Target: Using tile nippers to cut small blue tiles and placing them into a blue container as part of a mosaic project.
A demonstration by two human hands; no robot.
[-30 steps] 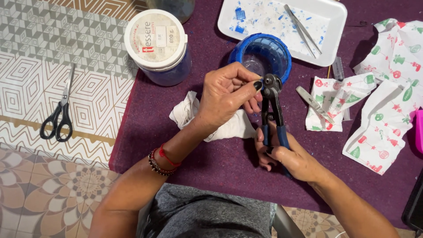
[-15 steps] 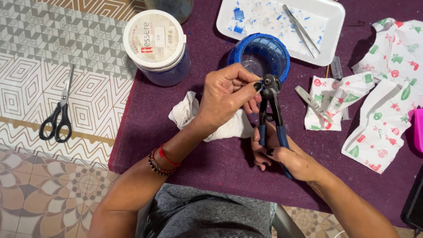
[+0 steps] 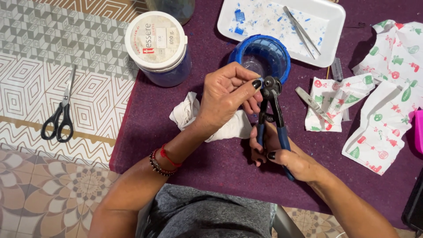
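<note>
My right hand grips the blue handles of a pair of wheeled nippers, whose black jaws point up toward a round blue container. My left hand pinches a small blue tile piece at the jaws, between thumb and forefinger; the piece is almost hidden by the fingers. A crumpled white cloth lies under my left wrist, on the purple table cover.
A white-lidded blue jar stands at the upper left. A white tray with blue chips and tweezers sits behind. Patterned paper napkins and another metal tool lie right. Black scissors rest on the patterned tablecloth.
Both hands and the nippers stay in nearly the same place; the view has shifted slightly.
</note>
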